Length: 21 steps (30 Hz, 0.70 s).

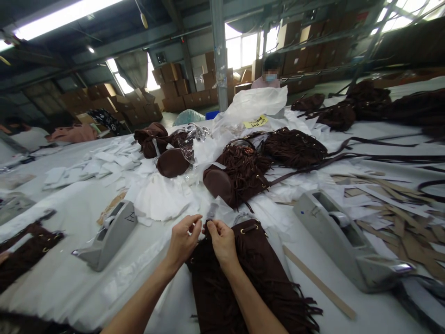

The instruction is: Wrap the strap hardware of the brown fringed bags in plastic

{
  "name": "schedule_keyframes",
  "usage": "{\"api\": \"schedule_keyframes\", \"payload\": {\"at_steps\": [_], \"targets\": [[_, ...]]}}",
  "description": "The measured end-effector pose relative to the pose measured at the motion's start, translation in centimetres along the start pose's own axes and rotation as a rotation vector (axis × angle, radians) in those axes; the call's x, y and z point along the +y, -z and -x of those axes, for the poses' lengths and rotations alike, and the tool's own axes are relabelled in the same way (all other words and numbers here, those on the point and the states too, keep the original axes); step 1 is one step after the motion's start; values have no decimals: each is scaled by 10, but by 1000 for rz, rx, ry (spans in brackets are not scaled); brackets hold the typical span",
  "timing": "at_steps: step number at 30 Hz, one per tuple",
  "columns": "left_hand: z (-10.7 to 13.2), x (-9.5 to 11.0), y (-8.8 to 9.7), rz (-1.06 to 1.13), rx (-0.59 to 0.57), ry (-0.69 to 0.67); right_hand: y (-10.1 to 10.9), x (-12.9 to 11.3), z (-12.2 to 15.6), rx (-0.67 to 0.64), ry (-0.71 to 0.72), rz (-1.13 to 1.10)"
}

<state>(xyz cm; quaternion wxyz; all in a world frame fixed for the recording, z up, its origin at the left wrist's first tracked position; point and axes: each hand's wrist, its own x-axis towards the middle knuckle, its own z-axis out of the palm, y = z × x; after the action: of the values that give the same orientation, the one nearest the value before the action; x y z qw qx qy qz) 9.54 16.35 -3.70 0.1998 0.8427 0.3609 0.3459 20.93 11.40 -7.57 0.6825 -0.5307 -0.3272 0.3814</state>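
A dark brown fringed suede bag (243,283) lies flat on the white table (69,260) right in front of me. My left hand (182,241) and my right hand (222,241) meet at the bag's top edge. Both pinch something small there, close to a strip of clear film (212,211). I cannot make out what the fingers hold. A gold eyelet (249,229) shows on the bag beside my right hand.
Grey tape dispensers stand at left (109,236) and right (342,239). More brown fringed bags (239,176) lie among white wrapping paper (163,197) mid-table. Cardboard strips (399,218) lie right, a wooden stick (318,280) beside the bag. A masked person (269,76) sits across the table.
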Motion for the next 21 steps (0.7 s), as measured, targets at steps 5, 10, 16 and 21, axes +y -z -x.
{"api": "schedule_keyframes", "payload": {"at_steps": [5, 10, 16, 21], "targets": [[-7, 8, 0, 108, 23, 71, -3, 1, 1, -75, 113, 38], [-9, 0, -1, 4, -60, -14, -6, 2, 4, -99, 117, 105], [-7, -6, 1, -109, -27, -89, -6, 0, 7, -103, 184, 221], [-10, -2, 2, -251, -92, -96, -4, 2, 7, -95, 195, 188]]}}
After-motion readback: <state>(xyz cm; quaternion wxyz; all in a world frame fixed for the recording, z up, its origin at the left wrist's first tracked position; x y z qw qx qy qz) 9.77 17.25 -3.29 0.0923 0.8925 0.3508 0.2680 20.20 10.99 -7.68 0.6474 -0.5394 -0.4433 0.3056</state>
